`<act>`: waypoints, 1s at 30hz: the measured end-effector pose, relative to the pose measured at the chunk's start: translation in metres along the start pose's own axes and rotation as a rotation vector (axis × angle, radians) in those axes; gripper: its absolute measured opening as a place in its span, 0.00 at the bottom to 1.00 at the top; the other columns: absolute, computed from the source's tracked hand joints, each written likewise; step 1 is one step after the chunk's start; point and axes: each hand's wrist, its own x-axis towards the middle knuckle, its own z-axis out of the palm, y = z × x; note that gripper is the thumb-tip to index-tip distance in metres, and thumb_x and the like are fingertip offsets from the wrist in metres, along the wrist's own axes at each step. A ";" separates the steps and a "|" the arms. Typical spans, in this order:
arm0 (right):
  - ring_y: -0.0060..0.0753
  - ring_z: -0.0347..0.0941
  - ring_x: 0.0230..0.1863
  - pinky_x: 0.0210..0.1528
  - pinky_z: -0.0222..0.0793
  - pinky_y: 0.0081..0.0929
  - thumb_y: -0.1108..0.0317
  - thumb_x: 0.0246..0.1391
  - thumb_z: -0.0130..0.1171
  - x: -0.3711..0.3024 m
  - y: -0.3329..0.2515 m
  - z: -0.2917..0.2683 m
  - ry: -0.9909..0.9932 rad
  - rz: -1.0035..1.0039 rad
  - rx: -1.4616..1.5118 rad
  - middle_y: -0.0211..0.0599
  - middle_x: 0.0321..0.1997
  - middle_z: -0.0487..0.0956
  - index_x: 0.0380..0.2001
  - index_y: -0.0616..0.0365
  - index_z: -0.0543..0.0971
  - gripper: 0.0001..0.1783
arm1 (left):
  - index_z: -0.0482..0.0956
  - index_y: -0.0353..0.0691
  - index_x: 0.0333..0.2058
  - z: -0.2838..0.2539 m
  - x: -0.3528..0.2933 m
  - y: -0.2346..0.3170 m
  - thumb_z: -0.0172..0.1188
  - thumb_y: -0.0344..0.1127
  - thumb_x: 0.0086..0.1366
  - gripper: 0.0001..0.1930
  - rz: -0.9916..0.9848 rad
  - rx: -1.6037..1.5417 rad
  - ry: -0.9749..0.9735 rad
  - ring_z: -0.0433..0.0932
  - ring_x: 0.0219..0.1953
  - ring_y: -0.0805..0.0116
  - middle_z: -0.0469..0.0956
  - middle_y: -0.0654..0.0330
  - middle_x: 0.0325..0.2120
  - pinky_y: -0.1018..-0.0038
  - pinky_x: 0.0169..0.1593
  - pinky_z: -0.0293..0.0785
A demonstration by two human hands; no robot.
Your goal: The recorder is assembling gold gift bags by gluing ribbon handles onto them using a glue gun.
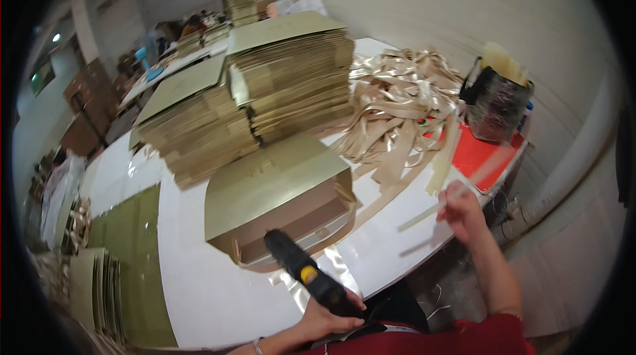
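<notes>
My left hand (323, 320) is closed around a black glue gun (293, 259) with a yellow round part on its side. The gun's tip reaches over the front edge of a gold-green folded box (275, 186), whose near side stands open. At the table's right edge my right hand (465, 216) is raised, fingers pinched on a pale translucent glue stick (491, 168) that is smeared by motion. Beneath that hand, a pale glue stick (417, 221) lies on the white table (232, 308).
Tall stacks of flat gold-green boxes (291, 76) stand behind the open box. Beige satin ribbons (397, 103) lie heaped at the back right, beside a black container (497, 106) of glue sticks and a red sheet (480, 156). A green mat (129, 255) and folded boards (96, 295) are at left.
</notes>
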 end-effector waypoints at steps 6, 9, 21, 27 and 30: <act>0.40 0.78 0.31 0.33 0.77 0.32 0.75 0.47 0.60 -0.053 0.014 0.100 -0.443 -0.405 -0.075 0.46 0.33 0.72 0.30 0.65 0.73 0.08 | 0.70 0.35 0.35 -0.005 -0.008 0.027 0.64 0.18 0.44 0.18 -0.192 -0.394 -0.013 0.76 0.35 0.65 0.75 0.55 0.31 0.75 0.32 0.74; 0.37 0.79 0.30 0.30 0.76 0.28 0.73 0.46 0.63 -0.055 0.017 0.118 -0.381 -0.443 -0.304 0.45 0.31 0.76 0.31 0.66 0.74 0.10 | 0.68 0.35 0.36 -0.004 -0.012 0.027 0.62 0.17 0.45 0.18 -0.261 -0.406 -0.028 0.77 0.35 0.63 0.75 0.53 0.31 0.76 0.28 0.74; 0.36 0.75 0.19 0.25 0.77 0.32 0.76 0.54 0.50 -0.090 0.032 0.116 0.024 -0.199 -0.179 0.47 0.17 0.73 0.32 0.66 0.65 0.06 | 0.74 0.32 0.33 -0.002 0.005 0.005 0.72 0.38 0.41 0.23 0.007 0.406 0.354 0.77 0.32 0.69 0.78 0.57 0.27 0.73 0.39 0.73; 0.39 0.75 0.20 0.25 0.76 0.34 0.76 0.55 0.50 -0.087 0.046 0.106 -0.078 -0.269 -0.281 0.50 0.18 0.74 0.33 0.65 0.64 0.06 | 0.74 0.36 0.41 -0.011 0.007 -0.006 0.73 0.35 0.41 0.26 -0.031 0.374 0.245 0.74 0.35 0.74 0.77 0.61 0.32 0.77 0.42 0.71; 0.39 0.75 0.20 0.26 0.76 0.34 0.76 0.55 0.50 -0.098 0.058 0.107 -0.127 -0.362 -0.355 0.50 0.19 0.74 0.34 0.65 0.64 0.07 | 0.73 0.36 0.42 -0.009 0.004 -0.003 0.73 0.36 0.41 0.28 -0.033 0.405 0.249 0.75 0.36 0.73 0.77 0.60 0.32 0.76 0.43 0.70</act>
